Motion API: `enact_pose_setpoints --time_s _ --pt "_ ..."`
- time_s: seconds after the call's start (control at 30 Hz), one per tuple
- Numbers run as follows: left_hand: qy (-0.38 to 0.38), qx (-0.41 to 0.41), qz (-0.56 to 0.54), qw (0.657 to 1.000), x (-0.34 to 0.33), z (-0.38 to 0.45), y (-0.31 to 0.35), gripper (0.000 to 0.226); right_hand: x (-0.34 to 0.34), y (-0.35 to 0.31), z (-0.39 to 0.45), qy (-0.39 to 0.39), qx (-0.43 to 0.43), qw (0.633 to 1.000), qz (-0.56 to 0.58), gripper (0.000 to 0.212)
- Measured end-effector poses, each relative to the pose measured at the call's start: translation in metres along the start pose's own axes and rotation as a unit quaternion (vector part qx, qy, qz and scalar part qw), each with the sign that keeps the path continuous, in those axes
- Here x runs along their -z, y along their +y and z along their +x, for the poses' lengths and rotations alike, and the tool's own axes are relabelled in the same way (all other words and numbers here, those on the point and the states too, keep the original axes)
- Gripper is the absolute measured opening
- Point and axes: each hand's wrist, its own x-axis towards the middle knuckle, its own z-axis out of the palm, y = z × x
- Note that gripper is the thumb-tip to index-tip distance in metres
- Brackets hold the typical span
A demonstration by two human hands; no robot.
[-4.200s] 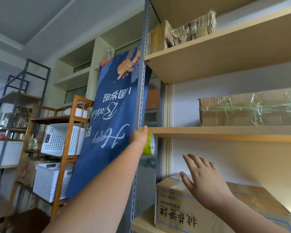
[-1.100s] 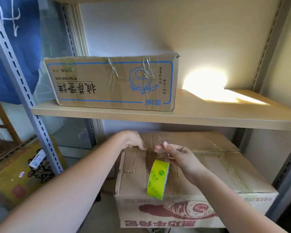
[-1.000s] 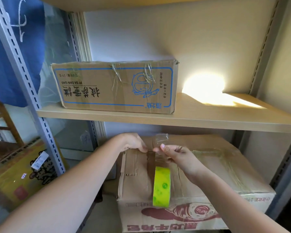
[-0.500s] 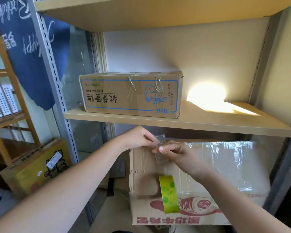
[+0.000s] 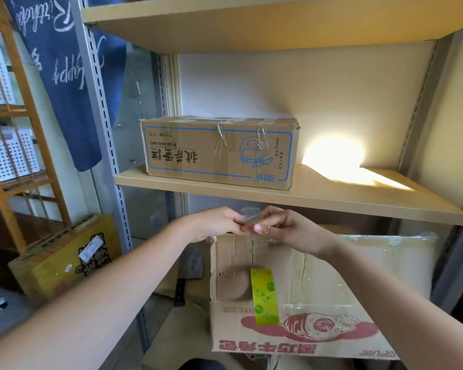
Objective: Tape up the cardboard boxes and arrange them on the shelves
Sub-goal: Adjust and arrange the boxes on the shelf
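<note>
Since half a second ago both hands have risen a little toward the underside of the shelf, and the tape roll hangs lower and straighter beneath them; four seconds back the left hand was up at the shelf post and the right hand lay spread over the blue-printed box.

From the left: a wooden rack (image 5: 24,145) with white baskets stands beside a dark blue banner (image 5: 64,76), and a yellow box (image 5: 64,257) sits on the floor below them. A grey slotted shelf post (image 5: 102,124) runs down beside the banner. The left hand (image 5: 214,222) pinches the free end of clear tape (image 5: 249,217) between thumb and fingertips, fingers curled. Touching it from the other side, the right hand (image 5: 286,228) pinches the same strip, thumb in front. The yellow-green tape roll (image 5: 263,296) dangles edge-on below the two hands, in front of the open-looking top of the brown box with red print (image 5: 305,332), which stands on the lowest level under the hands. Above the hands, the blue-printed box (image 5: 219,152), already taped, rests on the left part of the middle shelf (image 5: 332,198), with a bright patch of light to its right.
</note>
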Motion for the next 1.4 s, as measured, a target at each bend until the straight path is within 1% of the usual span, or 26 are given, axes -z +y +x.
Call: enact_pose_setpoints --time_s 0.07,0.13,0.2,0.23,0.3,0.33,0.43,0.53,0.6,0.63,0.67,0.73,0.77,0.9,1.0,1.07,1.1,1.17,1.2,1.27,1.33,1.4 --pt "-0.015 0.012 -0.028 0.999 0.002 -0.001 -0.003 0.025 0.003 0.001 0.003 -0.01 -0.018 1.0 -0.011 0.035" --pt "-0.034 0.031 -0.089 0.995 0.005 -0.002 -0.007 0.029 0.005 0.001 0.008 -0.018 -0.035 0.999 -0.01 0.036" --pt "-0.056 0.051 -0.166 0.983 0.008 0.002 -0.013 0.031 0.007 0.001 0.013 -0.024 -0.048 0.999 -0.006 0.036" --pt "-0.066 0.051 -0.179 0.98 0.009 0.002 -0.015 0.033 0.008 0.001 0.015 -0.028 -0.052 0.998 -0.004 0.035" --pt "-0.063 0.036 -0.151 0.986 0.007 0.0 -0.015 0.021 0.01 0.0 0.015 -0.04 -0.054 0.998 0.008 0.034" --pt "-0.063 0.032 -0.13 0.989 0.005 -0.001 -0.014 0.02 0.011 -0.001 0.015 -0.044 -0.056 0.997 0.017 0.032" --pt "-0.058 0.033 -0.106 0.992 0.004 -0.004 -0.012 0.033 0.014 0.002 0.015 -0.049 -0.065 0.997 0.005 0.031" --pt "-0.046 0.03 -0.14 0.989 0.003 -0.002 -0.015 0.04 0.014 0.004 0.017 -0.043 -0.094 0.994 -0.031 0.031" --pt "-0.059 0.038 -0.188 0.98 0.002 -0.001 -0.015 0.046 0.011 0.005 0.019 -0.032 -0.11 0.993 -0.042 0.03" --pt "-0.067 0.042 -0.196 0.978 0.001 -0.002 -0.014 0.047 0.009 0.006 0.021 -0.026 -0.114 0.992 -0.048 0.029" --pt "-0.062 0.046 -0.177 0.981 -0.001 -0.002 -0.014 0.042 0.007 0.006 0.022 -0.023 -0.119 0.991 -0.051 0.029" --pt "-0.032 0.058 -0.128 0.99 -0.003 -0.003 -0.012 0.021 0.004 0.004 0.024 -0.019 -0.129 0.99 -0.057 0.028" --pt "-0.016 0.061 -0.118 0.991 -0.005 -0.002 -0.012 0.016 0.003 0.004 0.025 -0.016 -0.133 0.989 -0.065 0.026" --pt "0.014 0.068 -0.132 0.989 -0.01 0.003 -0.013 0.021 -0.002 0.001 0.028 0.008 -0.164 0.982 -0.096 0.024" --pt "0.022 0.1 -0.155 0.983 -0.011 0.006 -0.011 0.03 -0.006 -0.003 0.031 0.016 -0.193 0.97 -0.148 0.02" --pt "0.016 0.133 -0.193 0.972 -0.009 0.006 -0.009 0.036 -0.004 -0.012 0.03 0.009 -0.198 0.964 -0.176 0.012" --pt "0.009 0.15 -0.222 0.963 -0.009 0.007 -0.008 0.034 -0.003 -0.016 0.03 -0.003 -0.209 0.958 -0.194 0.015" --pt "-0.008 0.178 -0.263 0.948 -0.007 0.006 -0.004 0.025 -0.006 -0.024 0.031 -0.023 -0.236 0.942 -0.239 0.032" --pt "-0.015 0.187 -0.267 0.945 -0.007 0.005 -0.001 0.019 -0.008 -0.022 0.033 -0.022 -0.255 0.931 -0.261 0.039" --pt "-0.017 0.209 -0.269 0.94 -0.006 0.004 0.002 0.012 -0.013 -0.014 0.039 0.012 -0.292 0.911 -0.29 0.049" --pt "-0.009 0.227 -0.26 0.939 -0.007 0.003 0.003 0.012 -0.016 -0.007 0.043 0.033 -0.313 0.9 -0.301 0.046" --pt "-0.008 0.234 -0.251 0.939 -0.008 0.002 0.004 0.014 -0.016 -0.004 0.047 0.041 -0.319 0.896 -0.304 0.043"
